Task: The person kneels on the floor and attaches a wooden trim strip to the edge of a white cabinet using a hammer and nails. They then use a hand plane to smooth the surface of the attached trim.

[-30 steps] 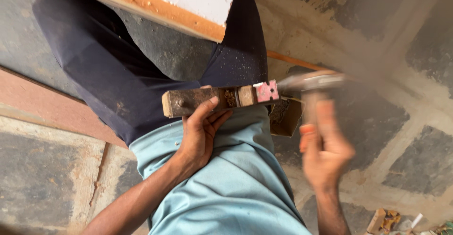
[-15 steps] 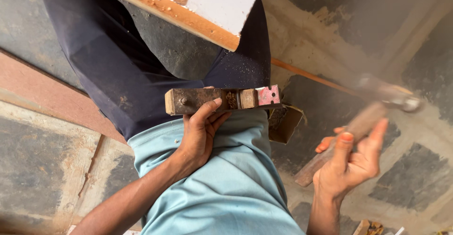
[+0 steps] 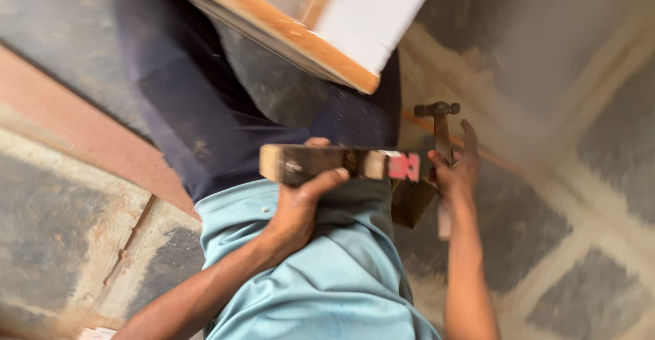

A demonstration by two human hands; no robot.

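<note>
My left hand (image 3: 300, 200) grips a short dark wooden block (image 3: 321, 164) with a pale band and a pink end, held level in front of my dark trousers and light blue shirt. My right hand (image 3: 456, 169) holds a hammer (image 3: 440, 132) by its wooden handle, just to the right of the block's pink end. The hammer's metal head points away from me, and the handle's lower end sticks out below my wrist. A brown piece (image 3: 412, 202) hangs under the block's right end.
A white board with an orange wooden edge (image 3: 321, 43) lies across the top, over my legs. A reddish plank (image 3: 82, 125) lies on the left. The ground is grey stone slabs with pale joints (image 3: 546, 196).
My right hand has swung the hammer in from the far right, back beside the block's pink end. The left hand keeps its grip on the block.
</note>
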